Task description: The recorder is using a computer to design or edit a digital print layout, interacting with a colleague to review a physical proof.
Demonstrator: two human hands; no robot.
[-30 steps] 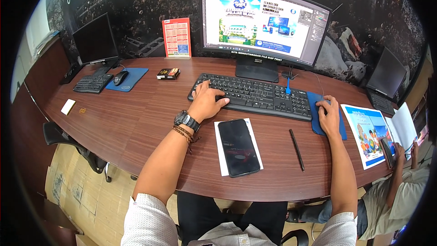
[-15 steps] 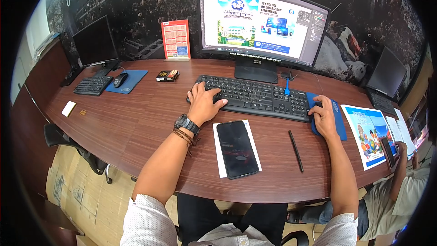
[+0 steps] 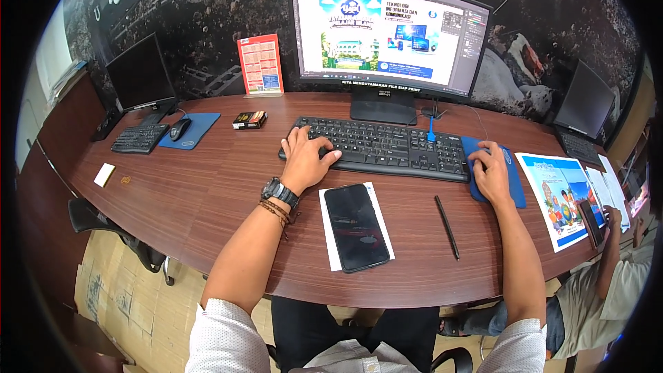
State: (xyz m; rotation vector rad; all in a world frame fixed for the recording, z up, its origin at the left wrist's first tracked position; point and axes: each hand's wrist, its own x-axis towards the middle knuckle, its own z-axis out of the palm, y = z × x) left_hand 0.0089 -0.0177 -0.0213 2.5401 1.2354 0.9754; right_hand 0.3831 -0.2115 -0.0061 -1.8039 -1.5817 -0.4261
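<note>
My left hand [image 3: 304,162] rests on the left end of a black keyboard [image 3: 387,144], its fingers spread over the keys and the thumb stretched toward the right. On a blue mouse pad [image 3: 515,186] at the keyboard's right end, my right hand [image 3: 492,178] curls over a dark computer mouse [image 3: 479,159], mostly hidden beneath the fingers. Behind the keyboard stands a wide curved monitor [image 3: 445,41] showing a colourful design layout. A black phone [image 3: 357,226] lies on a white sheet [image 3: 332,245] between my forearms, with a slim black pen [image 3: 447,228] to its right.
Left on the desk are a second keyboard [image 3: 140,138], mouse [image 3: 180,128] and dark monitor [image 3: 133,72]. A small black box [image 3: 249,120] lies before a red stand card [image 3: 260,65]. Printed sheets [image 3: 549,197] lie at right, beside a seated person's hand [image 3: 612,216] with a phone.
The whole view has shifted slightly, so the desk things sit a little further left. Both my hands keep their places on the keyboard and mouse.
</note>
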